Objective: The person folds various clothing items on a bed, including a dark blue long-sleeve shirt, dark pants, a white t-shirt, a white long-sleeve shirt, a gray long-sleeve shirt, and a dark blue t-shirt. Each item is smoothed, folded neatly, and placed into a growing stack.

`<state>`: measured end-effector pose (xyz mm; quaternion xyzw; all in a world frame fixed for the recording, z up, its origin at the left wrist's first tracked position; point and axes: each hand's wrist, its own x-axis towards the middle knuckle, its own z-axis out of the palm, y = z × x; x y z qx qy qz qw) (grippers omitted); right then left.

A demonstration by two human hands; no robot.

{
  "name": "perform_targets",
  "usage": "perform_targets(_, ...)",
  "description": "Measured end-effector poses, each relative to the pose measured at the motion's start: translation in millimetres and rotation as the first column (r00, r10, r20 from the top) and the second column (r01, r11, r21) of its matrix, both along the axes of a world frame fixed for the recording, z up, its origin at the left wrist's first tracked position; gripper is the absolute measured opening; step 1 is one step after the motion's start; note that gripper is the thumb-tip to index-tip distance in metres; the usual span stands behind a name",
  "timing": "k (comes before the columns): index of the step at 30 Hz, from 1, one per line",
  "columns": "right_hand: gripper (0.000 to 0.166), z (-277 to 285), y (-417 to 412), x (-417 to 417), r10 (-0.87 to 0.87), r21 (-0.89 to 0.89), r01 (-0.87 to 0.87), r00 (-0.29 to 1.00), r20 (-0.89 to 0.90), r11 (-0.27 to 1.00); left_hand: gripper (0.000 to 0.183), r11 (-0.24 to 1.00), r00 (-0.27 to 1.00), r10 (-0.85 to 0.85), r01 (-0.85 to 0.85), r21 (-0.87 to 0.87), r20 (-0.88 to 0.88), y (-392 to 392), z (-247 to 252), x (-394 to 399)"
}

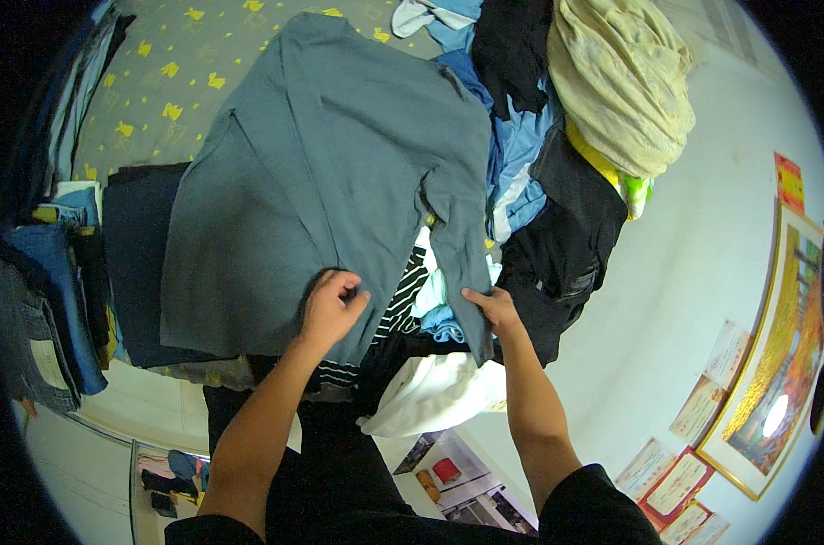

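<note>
A grey long-sleeved top [330,163] lies spread out before me, its hem towards me and one sleeve [456,252] reaching down on the right. My right hand [497,310] grips that sleeve near its cuff, thumb on top. Over the lower part of the top is my left hand [333,306], fingers loosely curled and a gap between thumb and forefinger; I see no cloth held in it. Through the gap between sleeve and body show black-and-white striped cloth [402,293] and pale green and blue pieces [436,303].
Beneath is a grey sheet with yellow motifs [173,82]. Folded dark cloth [143,266] and folded jeans [51,272] lie left. Heaped black [562,225] and blue clothes [521,150] and a cream bundle [623,82] are right, by the wall. White cloth [439,392] hangs over the near edge.
</note>
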<state>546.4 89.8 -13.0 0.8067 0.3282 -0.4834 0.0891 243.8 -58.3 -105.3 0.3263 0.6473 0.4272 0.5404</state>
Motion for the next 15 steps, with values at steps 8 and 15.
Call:
perform_targets(8, 0.032, 92.4, -11.2, -134.8, 0.147, 0.344, -0.042, 0.947, -0.285, 0.938, 0.04, 0.989, 0.922, 0.023, -0.077, 0.126, 0.385, -29.1, 83.0, -3.8)
perform_targets(15, 0.057, 13.1, -94.4, -331.9, 0.679, 0.264, -0.628, 0.644, -0.352, 0.732, 0.06, 0.818, 0.668, 0.576, -0.475, -0.325, 0.471, -80.2, 56.4, -79.0)
